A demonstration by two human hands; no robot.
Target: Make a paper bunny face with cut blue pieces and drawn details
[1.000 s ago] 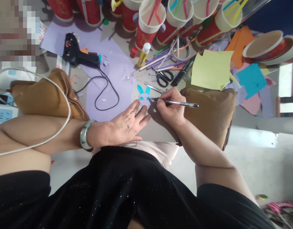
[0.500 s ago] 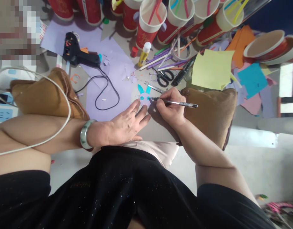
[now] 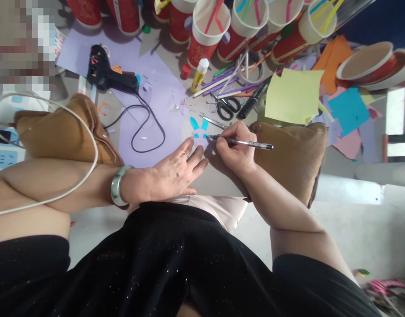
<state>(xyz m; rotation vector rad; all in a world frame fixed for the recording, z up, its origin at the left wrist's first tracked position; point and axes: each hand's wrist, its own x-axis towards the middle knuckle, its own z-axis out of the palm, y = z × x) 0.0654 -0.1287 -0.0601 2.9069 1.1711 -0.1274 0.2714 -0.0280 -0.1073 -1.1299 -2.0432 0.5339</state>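
A small paper bunny face, lilac with blue ears and blue eyes, lies flat on the table in front of me. My left hand is spread beside it, fingertips resting on its lower edge. My right hand grips a pen with a clear barrel and dark ends. The pen's tip meets the face at the right-hand eye. Just beyond my right hand lie black-handled scissors, their blades pointing toward the bunny's ears. Part of the face's lower edge is hidden under my left fingers.
A black glue gun with a looping cord rests on lilac paper to the left. Red paper cups with straws line the back. A glue stick, straws and a marker lie mid-table. Brown cushions flank both arms.
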